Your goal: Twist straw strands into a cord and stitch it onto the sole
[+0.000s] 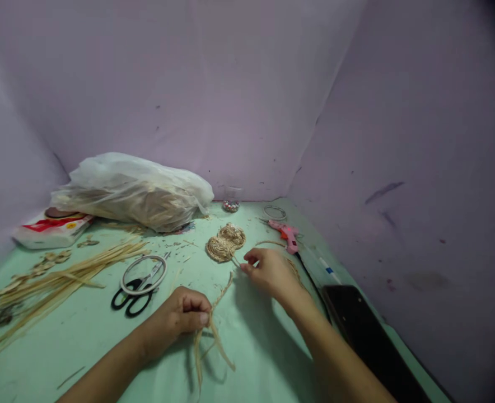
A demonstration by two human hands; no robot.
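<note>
My left hand (pixel 184 313) is closed, pinching a braided straw strand (pixel 221 296) between thumb and fingers. The braid's thin end points up and away, while loose flat strips (pixel 220 344) hang below the grip. To the right, my right hand (pixel 264 271) is closed with its fingertips around a thin pale piece (pixel 236 261), whose kind is unclear. That piece reaches the lower edge of a coiled straw piece (pixel 226 243) made of two rounded lobes, lying flat on the table. The braid's tip lies apart from the coiled piece.
Scissors (pixel 140 288) lie under a metal ring (pixel 163 274) on the left, near long straw strips (pixel 75 280). A plastic bag (pixel 134 193) stands behind. At right are a pink glue gun (pixel 287 234), a black phone-like slab (pixel 365 330), a ring (pixel 275 212) and a bead container (pixel 231 206).
</note>
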